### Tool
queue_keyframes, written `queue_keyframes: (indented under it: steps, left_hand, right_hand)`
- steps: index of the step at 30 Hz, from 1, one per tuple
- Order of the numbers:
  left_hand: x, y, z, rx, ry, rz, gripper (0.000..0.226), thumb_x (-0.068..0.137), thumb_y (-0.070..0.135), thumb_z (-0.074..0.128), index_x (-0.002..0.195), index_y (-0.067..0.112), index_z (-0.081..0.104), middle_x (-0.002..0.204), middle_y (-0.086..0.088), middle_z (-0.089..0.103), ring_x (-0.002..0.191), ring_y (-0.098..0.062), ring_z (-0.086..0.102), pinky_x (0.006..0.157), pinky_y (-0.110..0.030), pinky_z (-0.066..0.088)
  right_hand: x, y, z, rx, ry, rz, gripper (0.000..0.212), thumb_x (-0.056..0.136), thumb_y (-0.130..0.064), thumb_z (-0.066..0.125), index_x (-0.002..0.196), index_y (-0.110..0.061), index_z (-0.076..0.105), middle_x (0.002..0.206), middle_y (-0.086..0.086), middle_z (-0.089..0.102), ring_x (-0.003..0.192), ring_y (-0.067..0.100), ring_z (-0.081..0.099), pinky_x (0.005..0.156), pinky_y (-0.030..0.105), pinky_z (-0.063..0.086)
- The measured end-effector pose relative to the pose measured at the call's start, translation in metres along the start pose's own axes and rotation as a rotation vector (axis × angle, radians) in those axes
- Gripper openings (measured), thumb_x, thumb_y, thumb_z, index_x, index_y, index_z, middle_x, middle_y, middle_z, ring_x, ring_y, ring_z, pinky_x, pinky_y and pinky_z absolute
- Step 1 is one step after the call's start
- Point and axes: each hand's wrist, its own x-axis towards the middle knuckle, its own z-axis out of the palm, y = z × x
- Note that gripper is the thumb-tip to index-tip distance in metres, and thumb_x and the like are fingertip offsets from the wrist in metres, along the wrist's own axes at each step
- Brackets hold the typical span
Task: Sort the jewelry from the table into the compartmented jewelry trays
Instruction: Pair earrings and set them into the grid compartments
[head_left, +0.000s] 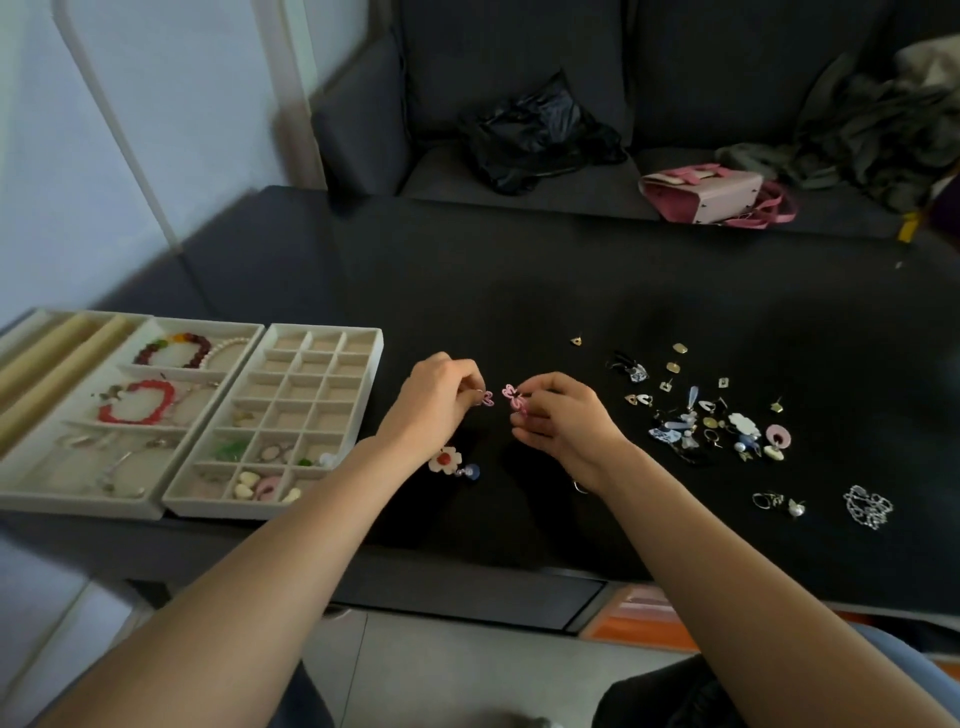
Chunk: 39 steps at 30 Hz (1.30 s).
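My left hand (439, 397) pinches a small pink openwork earring (487, 398) above the black table. Close to its right, my right hand (558, 418) pinches a matching pink earring (511, 396). Two beige trays stand at the left: a small-compartment tray (376, 358) with a few earrings in its near cells, and a larger tray (78, 506) with a red bracelet (136, 401) and a dark bead bracelet (174, 349). A heap of loose earrings (711, 421) lies to the right of my hands. Under my left wrist lies a white flower earring (445, 460).
A silver chain (866, 506) and two small pieces (779, 503) lie near the table's right front. Behind the table is a dark sofa with a black bag (535, 135), a pink handbag (711, 193) and grey clothes (878, 140).
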Motion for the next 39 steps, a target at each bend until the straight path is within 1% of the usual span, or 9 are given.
queue_keyframes:
  steps: [3,7,12,16,22,25,29,34,39]
  left_hand:
    - [-0.001,-0.004,-0.016,-0.172,0.043,-0.038,0.005,0.088,0.017,0.063,0.084,0.020,0.065,0.079,0.011,0.058,0.071,0.002,0.056,0.064,-0.006,0.040]
    - [-0.006,-0.008,-0.039,-0.460,0.055,-0.193,0.007,0.093,0.019,0.057,0.086,0.020,0.059,0.081,0.008,0.066,0.073,-0.004,0.063,0.066,-0.017,0.044]
    - [-0.024,-0.019,-0.068,-0.678,0.050,-0.239,0.010,0.094,0.015,0.054,0.086,0.018,0.057,0.083,0.004,0.067,0.072,-0.007,0.069,0.068,-0.020,0.053]
    - [-0.046,-0.036,-0.088,-0.593,0.070,-0.160,0.009,0.087,0.009,0.063,0.083,0.017,0.063,0.082,0.001,0.069,0.075,-0.011,0.070,0.073,-0.024,0.056]
    - [-0.072,-0.065,-0.112,-0.403,0.105,-0.196,0.021,0.075,0.015,0.077,0.085,0.028,0.064,0.092,0.006,0.070,0.086,-0.009,0.068,0.085,-0.034,0.055]
    - [-0.080,-0.074,-0.120,-0.380,0.134,-0.240,0.027,0.070,0.019,0.081,0.085,0.029,0.061,0.094,0.007,0.068,0.083,-0.008,0.068,0.079,-0.028,0.055]
    - [-0.083,-0.084,-0.127,-0.246,0.174,-0.256,0.019,0.070,0.013,0.081,0.082,0.018,0.069,0.089,0.001,0.068,0.074,0.002,0.063,0.068,-0.007,0.049]
    - [-0.085,-0.095,-0.131,-0.168,0.136,-0.188,0.018,0.072,0.018,0.079,0.089,0.013,0.074,0.088,0.004,0.063,0.078,-0.001,0.060,0.072,-0.005,0.047]
    - [-0.080,-0.104,-0.130,-0.093,0.121,-0.159,0.020,0.084,0.017,0.068,0.103,0.013,0.073,0.095,0.004,0.070,0.084,-0.003,0.060,0.070,-0.001,0.041]
  right_hand:
    - [-0.003,-0.012,0.012,0.279,-0.063,0.044,0.030,0.091,0.003,0.043,0.114,-0.008,0.059,0.092,0.010,0.056,0.082,0.019,0.060,0.073,0.031,0.054]
    - [-0.008,-0.023,0.030,0.412,-0.168,0.096,0.026,0.086,-0.001,0.043,0.103,-0.004,0.063,0.085,0.009,0.054,0.076,0.017,0.057,0.065,0.026,0.051]
    - [-0.006,-0.029,0.064,0.141,-0.222,0.099,0.022,0.093,-0.027,0.054,0.099,-0.008,0.063,0.071,0.000,0.053,0.057,0.007,0.049,0.052,0.018,0.039]
    - [-0.010,-0.028,0.098,-0.072,-0.313,0.081,0.027,0.094,-0.028,0.054,0.105,-0.004,0.062,0.069,0.000,0.055,0.053,0.004,0.045,0.051,0.017,0.034]
    - [-0.009,-0.018,0.131,-0.064,-0.416,0.090,0.019,0.090,-0.009,0.061,0.105,0.002,0.066,0.076,0.003,0.059,0.055,0.005,0.048,0.049,0.011,0.041]
    - [-0.008,-0.015,0.143,-0.083,-0.414,0.103,0.022,0.089,-0.007,0.061,0.107,0.006,0.065,0.077,0.005,0.059,0.055,0.005,0.047,0.047,0.010,0.041]
    - [-0.002,-0.015,0.154,-0.209,-0.460,0.106,0.011,0.091,-0.008,0.059,0.089,-0.004,0.069,0.067,0.001,0.059,0.052,0.003,0.048,0.046,0.011,0.041]
    - [0.004,-0.018,0.161,-0.346,-0.527,0.086,0.012,0.090,-0.004,0.058,0.088,-0.008,0.069,0.068,-0.002,0.063,0.057,0.004,0.049,0.052,0.014,0.042]
    - [0.011,-0.011,0.169,-0.468,-0.423,-0.027,0.011,0.090,-0.007,0.060,0.082,-0.013,0.065,0.075,0.001,0.064,0.059,0.006,0.049,0.057,0.018,0.040]
